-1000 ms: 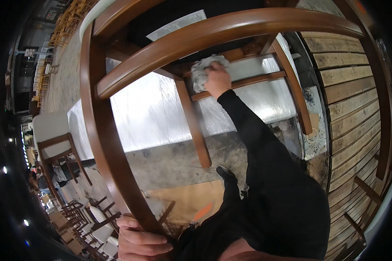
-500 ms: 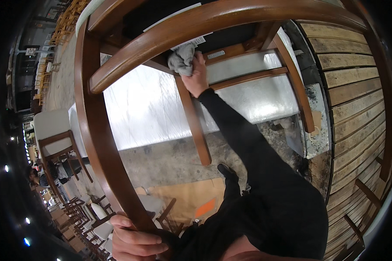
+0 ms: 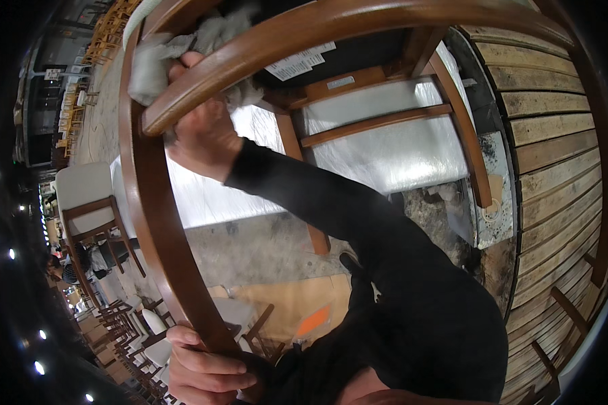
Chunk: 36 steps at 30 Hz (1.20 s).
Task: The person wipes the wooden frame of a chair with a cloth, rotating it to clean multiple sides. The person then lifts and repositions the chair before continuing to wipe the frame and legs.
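Note:
A brown wooden chair (image 3: 157, 209) is tipped over in front of me, so that its dark underside with a white label (image 3: 300, 62) shows. My left hand (image 3: 206, 368) is closed around the lower end of the chair's near-left leg. Behind the curved rail at the upper left, my right hand (image 3: 206, 131) holds a grey cloth (image 3: 152, 71) against the frame near the joint of leg and rail. The rail covers part of the right fingers, and the cloth is smeared by motion.
Beneath the chair lies a surface covered in shiny plastic film (image 3: 216, 196). Wooden slats (image 3: 554, 121) run along the right side. To the left stands a chair with a pale seat (image 3: 84, 196), with several more chairs below it. Flat cardboard (image 3: 284, 307) lies on the floor.
My right hand has moved left with the cloth, from the inner corner by the label to behind the rail near the left leg. My left hand keeps its hold.

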Tool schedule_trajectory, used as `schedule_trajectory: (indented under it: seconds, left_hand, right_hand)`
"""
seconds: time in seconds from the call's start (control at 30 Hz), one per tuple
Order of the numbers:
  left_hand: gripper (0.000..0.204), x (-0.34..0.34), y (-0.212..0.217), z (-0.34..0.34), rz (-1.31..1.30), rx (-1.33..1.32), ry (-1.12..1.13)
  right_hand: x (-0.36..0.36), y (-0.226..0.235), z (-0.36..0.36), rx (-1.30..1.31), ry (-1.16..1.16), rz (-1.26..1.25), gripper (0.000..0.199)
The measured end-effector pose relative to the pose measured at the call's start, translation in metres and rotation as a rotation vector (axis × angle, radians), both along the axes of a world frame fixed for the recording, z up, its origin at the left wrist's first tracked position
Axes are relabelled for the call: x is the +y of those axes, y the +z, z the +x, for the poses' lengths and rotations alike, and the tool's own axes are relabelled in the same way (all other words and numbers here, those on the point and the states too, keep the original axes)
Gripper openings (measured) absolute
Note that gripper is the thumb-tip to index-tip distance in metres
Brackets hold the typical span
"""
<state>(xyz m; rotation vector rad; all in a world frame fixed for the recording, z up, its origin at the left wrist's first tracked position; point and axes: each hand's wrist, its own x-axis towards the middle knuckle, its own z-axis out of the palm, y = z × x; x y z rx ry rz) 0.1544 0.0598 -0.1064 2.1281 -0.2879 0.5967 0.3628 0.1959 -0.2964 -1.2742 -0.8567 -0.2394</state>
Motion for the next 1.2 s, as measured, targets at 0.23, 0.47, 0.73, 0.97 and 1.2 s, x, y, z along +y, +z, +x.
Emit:
schedule_trajectory:
  seconds: [0.23, 0.47, 0.73, 0.97, 1.2]
  left_hand:
    - [0.041, -0.009, -0.005, 0.013, -0.063, -0.007, 0.146]
    - [0.040, -0.003, -0.007, 0.016, 0.019, 0.074, 0.000]
    - [0.045, 0.007, -0.012, 0.024, -0.122, -0.001, 0.012]
    - [0.044, -0.027, 0.014, 0.002, -0.164, 0.033, 0.255]
    - [0.043, -0.028, 0.017, 0.002, -0.168, 0.049, 0.243]
  right_hand:
    - [-0.041, -0.108, 0.028, 0.104, -0.179, -0.837, 0.060]
    - [-0.003, -0.042, 0.007, 0.067, -0.117, -0.221, 0.059]
    - [-0.045, -0.093, 0.042, 0.595, 0.079, -0.655, 0.034]
    - [-0.060, 0.095, 0.064, 1.208, 0.981, 0.893, 0.077]
    - [-0.175, 0.092, 0.159, 1.199, 0.901, 0.938, 0.055]
